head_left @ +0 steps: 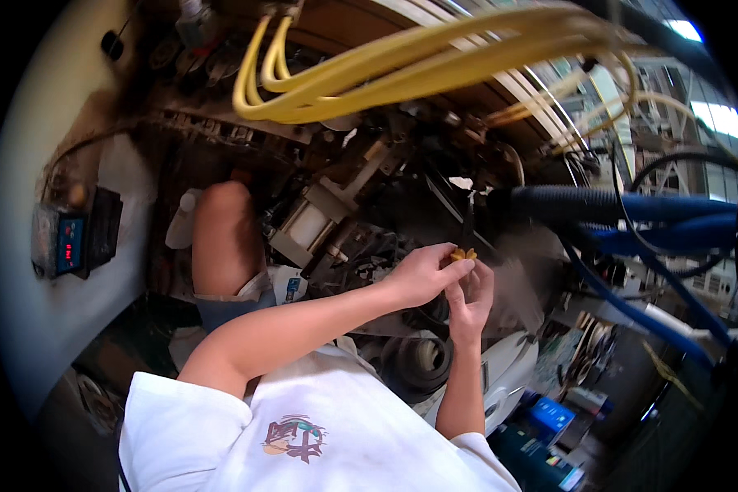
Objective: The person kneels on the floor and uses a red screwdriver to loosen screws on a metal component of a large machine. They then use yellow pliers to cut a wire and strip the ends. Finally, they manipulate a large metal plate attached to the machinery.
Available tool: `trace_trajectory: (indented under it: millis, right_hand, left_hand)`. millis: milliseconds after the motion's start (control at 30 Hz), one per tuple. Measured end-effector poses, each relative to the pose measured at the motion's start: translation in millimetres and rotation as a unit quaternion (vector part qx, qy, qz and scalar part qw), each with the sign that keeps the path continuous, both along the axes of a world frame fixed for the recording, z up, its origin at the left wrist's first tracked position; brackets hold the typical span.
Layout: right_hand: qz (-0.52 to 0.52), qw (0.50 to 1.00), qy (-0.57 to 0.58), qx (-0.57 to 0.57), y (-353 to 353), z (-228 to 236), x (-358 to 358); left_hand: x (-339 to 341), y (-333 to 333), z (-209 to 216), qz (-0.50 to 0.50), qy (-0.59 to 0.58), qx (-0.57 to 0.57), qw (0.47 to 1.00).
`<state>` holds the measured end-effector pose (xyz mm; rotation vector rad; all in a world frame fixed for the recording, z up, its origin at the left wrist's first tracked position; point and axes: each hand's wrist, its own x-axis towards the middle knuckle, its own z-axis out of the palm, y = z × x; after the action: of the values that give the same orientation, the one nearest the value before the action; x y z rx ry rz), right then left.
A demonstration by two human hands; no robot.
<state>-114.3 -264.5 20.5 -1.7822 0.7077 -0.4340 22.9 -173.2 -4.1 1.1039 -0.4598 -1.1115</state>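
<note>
Both my hands meet in front of me, close to the machine. My left hand [426, 277] is closed, with thumb and fingertips pinching a small yellow lobed piece [464, 255] that looks like a knob. Just to the right of it, my right hand [472, 303] has its fingers curled up against the same piece from below. Fingers hide most of the yellow piece's underside. A dark narrow upright part [469, 215] stands directly beyond it; whether the two are joined I cannot tell.
Yellow hoses [418, 61] arch overhead, and thick blue hoses [672, 209] run in from the right. A pale cylinder [310, 220] sits on the machine. At left, a controller box [70, 244] with a red display hangs on the wall. Dark rolls [422, 357] lie below my hands.
</note>
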Motion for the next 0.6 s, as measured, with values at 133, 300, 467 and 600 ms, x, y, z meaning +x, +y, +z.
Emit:
trace_trajectory:
  millis: [133, 300, 467, 600]
  right_hand:
    - [-0.013, 0.997, -0.056, 0.043, 35.9, 17.3, -26.8]
    - [-0.026, 0.978, -0.045, -0.200, 42.7, 37.1, -63.2]
    - [0.024, 0.942, -0.058, -0.330, 45.8, 71.2, -77.7]
    - [0.059, 0.911, -0.062, -0.404, 47.5, 86.9, -91.3]
  left_hand:
    - [-21.4, 31.6, 22.7, -0.068, 0.043, -0.067, 0.994]
    - [-29.0, 63.4, 41.8, -0.145, -0.141, -0.049, 0.978]
    - [-8.4, 75.7, 69.4, -0.157, -0.158, -0.079, 0.972]
    - [14.6, 84.9, 105.4, -0.146, -0.193, -0.076, 0.967]
